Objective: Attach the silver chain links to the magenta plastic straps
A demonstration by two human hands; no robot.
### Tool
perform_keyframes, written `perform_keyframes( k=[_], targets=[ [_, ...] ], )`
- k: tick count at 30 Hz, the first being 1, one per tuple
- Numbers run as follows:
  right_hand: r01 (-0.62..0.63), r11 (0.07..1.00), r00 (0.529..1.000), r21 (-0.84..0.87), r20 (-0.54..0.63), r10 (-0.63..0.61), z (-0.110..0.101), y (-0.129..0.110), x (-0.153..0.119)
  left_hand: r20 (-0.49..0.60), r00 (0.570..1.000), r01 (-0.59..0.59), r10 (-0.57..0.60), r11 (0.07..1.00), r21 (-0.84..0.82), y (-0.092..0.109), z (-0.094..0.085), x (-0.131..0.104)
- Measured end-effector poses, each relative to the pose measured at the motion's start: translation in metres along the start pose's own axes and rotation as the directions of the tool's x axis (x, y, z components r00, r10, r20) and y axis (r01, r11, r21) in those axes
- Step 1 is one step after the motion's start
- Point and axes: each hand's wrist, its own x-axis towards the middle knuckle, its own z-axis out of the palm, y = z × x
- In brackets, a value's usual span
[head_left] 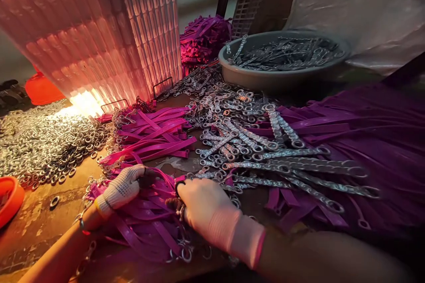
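My left hand [123, 187], in a white dotted glove, is closed with its fingertips pinched at one end of a purple strap [165, 177]. The strap runs across to my right hand [207, 210], also gloved, whose fingers are curled closed at the other end. Dark fingertips show on both gloves, and the exact grip is partly hidden. Beneath both hands lies a heap of purple straps [146, 225] with metal rings at their ends. Just right of my right hand, metal chain pieces [259, 166] with ring ends lie piled.
Loose metal rings [56, 141] are heaped at left by a bright light, with an orange container [15, 201] nearby. Clear plastic drawers [99, 31] stand behind. A grey basin [279, 77] holds more chain pieces. Purple straps [375, 150] cover the right side.
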Motion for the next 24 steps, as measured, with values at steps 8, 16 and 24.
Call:
perform_keyframes(
  k=[8, 16, 24],
  targets=[
    [-0.163, 0.939, 0.981, -0.302, -0.153, 0.121, -0.006, 0.085, 0.044, 0.053, 0.928, 0.294, -0.37, 0.634, -0.715, 0.006, 0.017, 0.002],
    [-0.217, 0.96, 0.963, -0.178, -0.202, 0.18, -0.005, 0.08, 0.043, 0.372, 0.875, 0.45, -0.309, 0.237, -0.861, 0.015, 0.031, 0.011],
    [0.164, 0.631, 0.961, 0.758, -0.266, 0.069, 0.014, 0.031, 0.026, 0.161, 0.967, 0.235, -0.196, 0.461, -0.855, 0.03, 0.05, 0.012]
  ],
)
